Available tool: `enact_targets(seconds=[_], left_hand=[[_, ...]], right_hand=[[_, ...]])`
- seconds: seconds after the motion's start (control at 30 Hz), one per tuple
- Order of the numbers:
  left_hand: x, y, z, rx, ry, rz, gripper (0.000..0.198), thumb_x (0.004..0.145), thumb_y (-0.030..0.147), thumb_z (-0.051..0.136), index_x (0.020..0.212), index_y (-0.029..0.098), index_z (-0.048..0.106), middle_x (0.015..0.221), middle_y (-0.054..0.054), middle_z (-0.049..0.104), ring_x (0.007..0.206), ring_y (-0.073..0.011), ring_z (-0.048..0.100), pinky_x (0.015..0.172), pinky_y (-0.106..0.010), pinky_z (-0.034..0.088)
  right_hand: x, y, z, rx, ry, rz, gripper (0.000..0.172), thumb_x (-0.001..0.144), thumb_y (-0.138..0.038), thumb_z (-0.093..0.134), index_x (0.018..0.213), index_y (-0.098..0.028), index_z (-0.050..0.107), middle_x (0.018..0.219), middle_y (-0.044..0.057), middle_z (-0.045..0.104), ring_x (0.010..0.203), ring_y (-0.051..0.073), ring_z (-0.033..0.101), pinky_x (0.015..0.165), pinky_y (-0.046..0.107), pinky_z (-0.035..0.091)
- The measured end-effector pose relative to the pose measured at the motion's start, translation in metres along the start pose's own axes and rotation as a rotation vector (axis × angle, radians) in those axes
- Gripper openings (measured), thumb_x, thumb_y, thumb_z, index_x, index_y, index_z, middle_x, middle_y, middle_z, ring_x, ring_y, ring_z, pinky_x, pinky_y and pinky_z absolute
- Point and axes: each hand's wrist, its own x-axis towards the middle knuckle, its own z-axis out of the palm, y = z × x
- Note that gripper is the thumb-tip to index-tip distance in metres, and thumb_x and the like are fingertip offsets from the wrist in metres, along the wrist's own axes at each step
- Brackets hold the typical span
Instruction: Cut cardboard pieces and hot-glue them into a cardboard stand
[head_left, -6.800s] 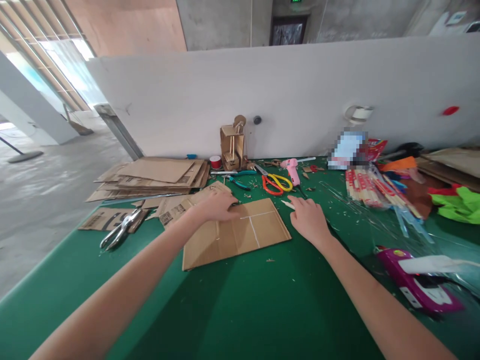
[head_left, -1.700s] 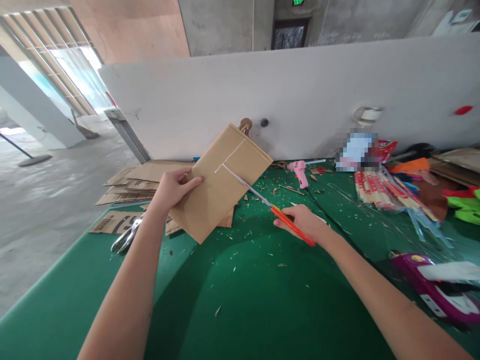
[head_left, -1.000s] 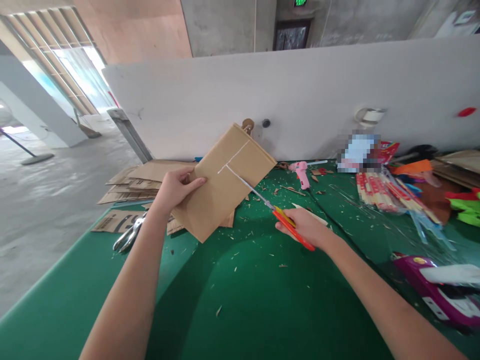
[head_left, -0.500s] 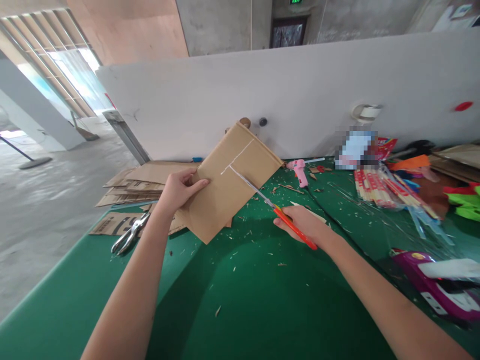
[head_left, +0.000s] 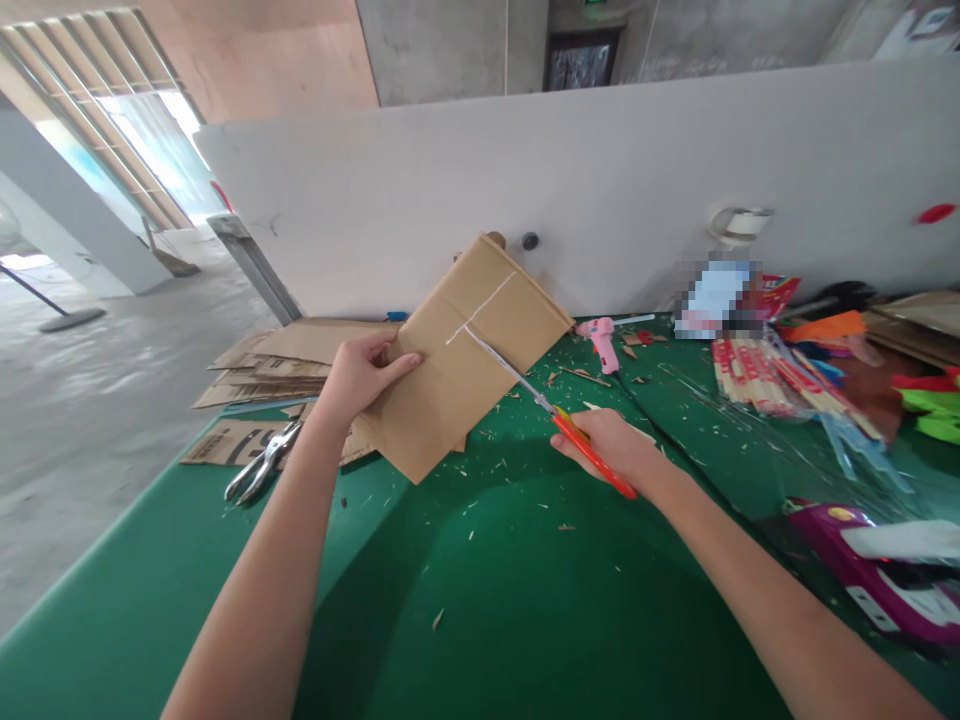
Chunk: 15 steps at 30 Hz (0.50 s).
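Observation:
My left hand pinches the left edge of a brown cardboard sheet, thumb on its face. The sheet is raised and tilted above the green table. A T-shaped white line runs across its upper part. My right hand is closed round the orange handles of a pair of scissors. Their slim metal blades point up and left over the sheet, in line with the stem of the white mark. Whether the blades are parted I cannot tell. The right fingers are partly hidden behind the handles.
Cardboard pieces are stacked at left, beside a metal hole punch. A pink glue gun with a cable lies behind my right hand. Wrapped sticks and a purple device are at right. A white partition borders the back.
The whole view has shifted slightly. Both hands keep their holds, and the scissors and sheet stay in nearly the same position relative to each other.

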Motion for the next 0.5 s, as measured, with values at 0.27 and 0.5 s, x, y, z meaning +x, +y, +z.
enact_targets(seconds=[0.27,0.5], left_hand=[[-0.001,0.003,0.005,0.022,-0.009,0.031,0.034,0.071,0.048,0.067,0.083,0.017,0.065,0.055,0.004,0.038,0.052,-0.01,0.032,0.047,-0.024,0.021],[-0.001,0.013,0.007,0.009,0.01,0.074,0.033,0.072,0.046,0.068,0.089,0.017,0.067,0.058,0.002,0.046,0.052,-0.0103,0.035,0.047,-0.023,0.024]], right_hand=[[-0.001,-0.007,-0.003,0.037,-0.092,-0.052,0.029,0.088,-0.045,0.043,0.07,-0.022,0.039,0.066,0.002,0.055,0.056,0.016,0.05,0.053,0.026,0.034],[-0.002,-0.005,-0.005,0.014,0.037,-0.015,0.04,0.087,-0.047,0.046,0.057,-0.023,0.033,0.054,0.0,0.047,0.049,0.014,0.042,0.05,0.026,0.03]])
